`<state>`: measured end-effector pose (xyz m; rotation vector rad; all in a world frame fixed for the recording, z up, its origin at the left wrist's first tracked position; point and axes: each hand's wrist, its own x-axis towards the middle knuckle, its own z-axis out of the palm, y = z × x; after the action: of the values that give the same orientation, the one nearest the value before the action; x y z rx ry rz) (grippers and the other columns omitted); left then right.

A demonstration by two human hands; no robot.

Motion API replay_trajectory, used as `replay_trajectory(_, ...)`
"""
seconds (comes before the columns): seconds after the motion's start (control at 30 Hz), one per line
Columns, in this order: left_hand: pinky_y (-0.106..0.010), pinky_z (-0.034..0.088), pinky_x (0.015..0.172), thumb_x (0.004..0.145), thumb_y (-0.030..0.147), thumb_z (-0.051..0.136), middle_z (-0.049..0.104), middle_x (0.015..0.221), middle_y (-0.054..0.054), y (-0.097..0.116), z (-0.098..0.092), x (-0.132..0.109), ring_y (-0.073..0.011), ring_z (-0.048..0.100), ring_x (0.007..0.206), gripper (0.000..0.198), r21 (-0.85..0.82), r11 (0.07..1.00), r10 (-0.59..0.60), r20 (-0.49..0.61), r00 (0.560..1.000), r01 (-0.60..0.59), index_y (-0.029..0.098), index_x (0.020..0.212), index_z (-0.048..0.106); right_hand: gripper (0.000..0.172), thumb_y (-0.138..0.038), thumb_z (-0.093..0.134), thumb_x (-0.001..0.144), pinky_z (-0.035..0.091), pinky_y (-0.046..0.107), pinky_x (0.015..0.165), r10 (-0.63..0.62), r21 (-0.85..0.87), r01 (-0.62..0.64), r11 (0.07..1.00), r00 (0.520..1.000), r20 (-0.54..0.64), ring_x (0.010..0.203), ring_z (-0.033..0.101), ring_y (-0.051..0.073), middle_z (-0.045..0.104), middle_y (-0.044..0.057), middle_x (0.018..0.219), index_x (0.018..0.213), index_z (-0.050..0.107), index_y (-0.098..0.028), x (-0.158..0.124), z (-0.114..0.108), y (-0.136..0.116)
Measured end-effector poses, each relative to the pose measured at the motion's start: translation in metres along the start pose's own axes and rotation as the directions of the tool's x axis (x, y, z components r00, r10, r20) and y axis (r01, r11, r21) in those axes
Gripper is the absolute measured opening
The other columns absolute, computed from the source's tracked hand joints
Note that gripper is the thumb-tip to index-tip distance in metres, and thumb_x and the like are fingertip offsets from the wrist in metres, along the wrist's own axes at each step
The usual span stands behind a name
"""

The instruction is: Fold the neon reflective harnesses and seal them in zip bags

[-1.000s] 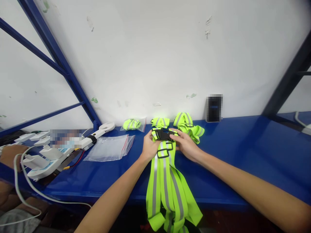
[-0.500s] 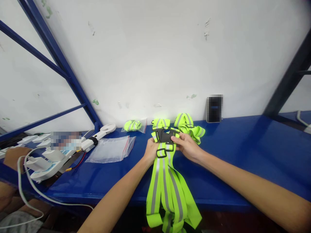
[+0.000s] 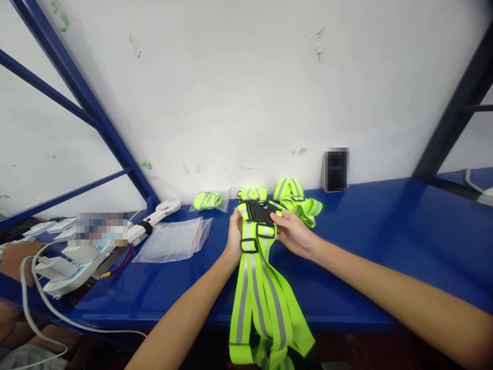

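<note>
On the blue bench (image 3: 385,226), left hand (image 3: 234,237) and right hand (image 3: 295,235) fingers grasp the reflective harness (image 3: 259,280) by its black buckle (image 3: 259,211).

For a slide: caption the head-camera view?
The left hand and right hand grip a reflective harness at its black buckle, its length hanging over the blue bench edge.

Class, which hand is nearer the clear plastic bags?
Left. The left hand grips the yellow straps just right of the clear plastic bags; the right hand grips them farther right.
</note>
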<state>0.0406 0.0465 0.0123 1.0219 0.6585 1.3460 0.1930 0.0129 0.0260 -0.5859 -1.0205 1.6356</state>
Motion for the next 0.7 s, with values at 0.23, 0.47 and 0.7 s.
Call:
replay_trajectory(0.23,-0.029,0.051,0.075,0.065,0.027,0.071,0.072,0.085,-0.002,0.005,-0.009,0.001,-0.0206,0.067,0.082,0.024,0.176,0.972,0.162,-0.012,0.987,-0.158,0.017,0.087,0.065,0.027,-0.041,0.073,0.073,0.051,0.029,0.065,-0.022,-0.078,0.018,0.997,0.999,-0.046,0.072,0.065,0.017,0.07,0.003,0.08,0.084,0.064,-0.019,0.002,-0.003,0.003)
replay_trajectory(0.47,-0.031,0.051,0.078,0.059,0.019,0.075,0.073,0.086,-0.004,0.007,-0.008,-0.001,-0.0214,0.068,0.084,0.035,0.203,0.971,0.13,-0.005,0.992,-0.126,0.017,0.093,0.067,0.035,-0.049,0.064,0.079,0.04,0.026,0.054,-0.319,-0.581,0.192,0.791,0.94,-0.124,0.056,0.048,0.013,0.05,-0.004,0.058,0.065,0.051,-0.02,0.004,-0.008,0.005)
replay_trajectory(0.7,-0.032,0.051,0.069,0.065,0.03,0.076,0.073,0.08,-0.005,0.006,-0.005,0.0,-0.0218,0.069,0.072,0.036,0.19,0.981,-0.021,-0.094,0.995,0.039,0.015,0.096,0.066,0.03,-0.048,0.061,0.081,0.048,0.029,0.057,-0.076,-0.377,0.05,0.925,0.996,-0.053,0.068,0.061,0.019,0.065,0.001,0.076,0.092,0.061,-0.02,0.003,-0.009,0.005)
